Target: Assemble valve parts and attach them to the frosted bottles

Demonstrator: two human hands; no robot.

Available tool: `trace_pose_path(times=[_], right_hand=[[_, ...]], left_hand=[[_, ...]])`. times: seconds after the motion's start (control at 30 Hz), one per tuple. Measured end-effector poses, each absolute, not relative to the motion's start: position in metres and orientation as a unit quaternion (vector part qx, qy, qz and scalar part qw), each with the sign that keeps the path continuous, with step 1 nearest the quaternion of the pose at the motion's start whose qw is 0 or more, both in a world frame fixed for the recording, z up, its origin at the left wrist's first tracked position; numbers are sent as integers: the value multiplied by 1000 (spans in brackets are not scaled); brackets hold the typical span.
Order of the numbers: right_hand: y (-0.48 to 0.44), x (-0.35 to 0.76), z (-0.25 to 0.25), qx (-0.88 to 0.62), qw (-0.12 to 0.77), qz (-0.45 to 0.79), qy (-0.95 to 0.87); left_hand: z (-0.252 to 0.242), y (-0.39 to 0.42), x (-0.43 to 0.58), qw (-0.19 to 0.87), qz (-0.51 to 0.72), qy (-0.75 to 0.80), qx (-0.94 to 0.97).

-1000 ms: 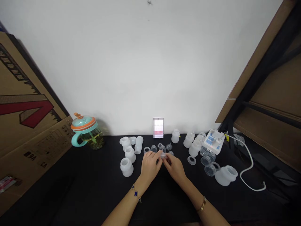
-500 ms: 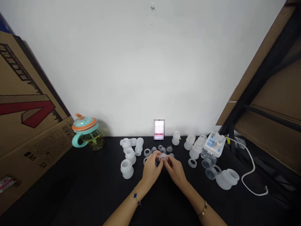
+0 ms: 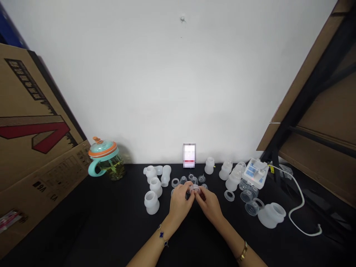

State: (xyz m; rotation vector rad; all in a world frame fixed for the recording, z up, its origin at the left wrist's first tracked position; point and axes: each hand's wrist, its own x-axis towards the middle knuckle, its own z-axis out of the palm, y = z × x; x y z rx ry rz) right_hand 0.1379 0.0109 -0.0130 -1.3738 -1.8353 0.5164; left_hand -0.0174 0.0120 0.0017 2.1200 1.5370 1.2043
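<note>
Clear plastic ring (image 3: 195, 188), pinched in the fingertips of left hand (image 3: 180, 201) and right hand (image 3: 209, 204) | over black worktop (image 3: 116, 226), nearer its back edge | imo keep both pinches level, light, so it doesn't skew

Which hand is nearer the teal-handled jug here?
The left. The left hand is right of the jug and apart from it; the right hand lies farther right, beyond the left. Both hold a small clear part.
</note>
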Motion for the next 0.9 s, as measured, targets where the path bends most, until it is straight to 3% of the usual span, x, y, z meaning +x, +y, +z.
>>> trace_pose_path(times=[0.3,0.63,0.9], right_hand=[[11,140,-11,-532,389,204,-724],[12,140,-12,-523,400,233,-716],[8,138,-8,-531,386,228,-719]], left_hand=[[-3,14,-19,87,418,511,746],[-2,15,-18,193,425,499,730],[3,14,-20,158,412,519,732]])
